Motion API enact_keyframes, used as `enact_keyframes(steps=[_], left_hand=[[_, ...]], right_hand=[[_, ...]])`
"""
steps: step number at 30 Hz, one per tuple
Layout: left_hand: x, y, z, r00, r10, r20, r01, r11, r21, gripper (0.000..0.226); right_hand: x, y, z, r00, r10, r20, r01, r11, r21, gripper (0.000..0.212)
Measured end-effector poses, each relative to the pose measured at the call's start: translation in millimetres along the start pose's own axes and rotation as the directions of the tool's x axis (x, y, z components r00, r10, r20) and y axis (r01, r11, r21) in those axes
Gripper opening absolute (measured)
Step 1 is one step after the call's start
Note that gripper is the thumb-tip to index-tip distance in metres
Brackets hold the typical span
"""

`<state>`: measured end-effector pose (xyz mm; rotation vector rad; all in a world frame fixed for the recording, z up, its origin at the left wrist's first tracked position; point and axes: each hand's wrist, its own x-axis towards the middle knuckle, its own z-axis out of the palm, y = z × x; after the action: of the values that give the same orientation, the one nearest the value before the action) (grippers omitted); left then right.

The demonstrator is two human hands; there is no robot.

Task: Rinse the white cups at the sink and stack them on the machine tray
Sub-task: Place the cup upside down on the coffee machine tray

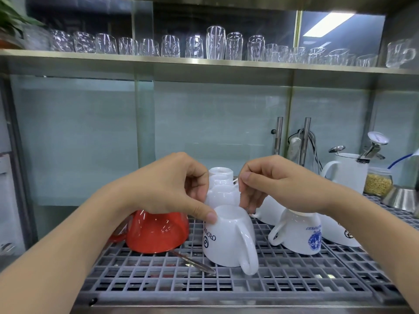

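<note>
An upturned cup (229,236) on the tray (226,282) is pinched at its base by both hands' fingers (209,215); it could be knocked into the red cup (156,232) at its left.

The logo cup (229,239) stands upside down on the grid tray (226,284). Left of this cup, touching or just beside it, lies a tilted cup (156,232); a spoon (195,264) runs from under that one to the logo cup's front. Behind the logo cup rises a stack of cups (221,186). To its right stands the crest cup (299,232), and far right behind, a jug (347,173).
</note>
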<state>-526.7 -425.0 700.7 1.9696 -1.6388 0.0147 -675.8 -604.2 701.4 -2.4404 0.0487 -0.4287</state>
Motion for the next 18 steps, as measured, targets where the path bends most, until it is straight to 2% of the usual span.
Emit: enact_keyframes(steps=[5, 11, 18], left_hand=[[4, 5, 12, 0.997, 0.019, -0.075, -0.020, 1.000, -0.012, 0.055], [5, 9, 17, 0.998, 0.018, -0.067, -0.018, 1.000, 0.010, 0.051], [5, 4, 12, 0.999, 0.006, -0.050, -0.006, 1.000, -0.002, 0.043]], right_hand=[[1, 1, 4, 0.999, -0.047, 0.024, 0.045, 0.998, 0.051, 0.026], [0, 2, 5, 0.989, -0.060, 0.137, 0.047, 0.994, 0.098, 0.027], [-3, 3, 1, 0.992, -0.054, 0.115, 0.059, 0.998, -0.039, 0.011]])
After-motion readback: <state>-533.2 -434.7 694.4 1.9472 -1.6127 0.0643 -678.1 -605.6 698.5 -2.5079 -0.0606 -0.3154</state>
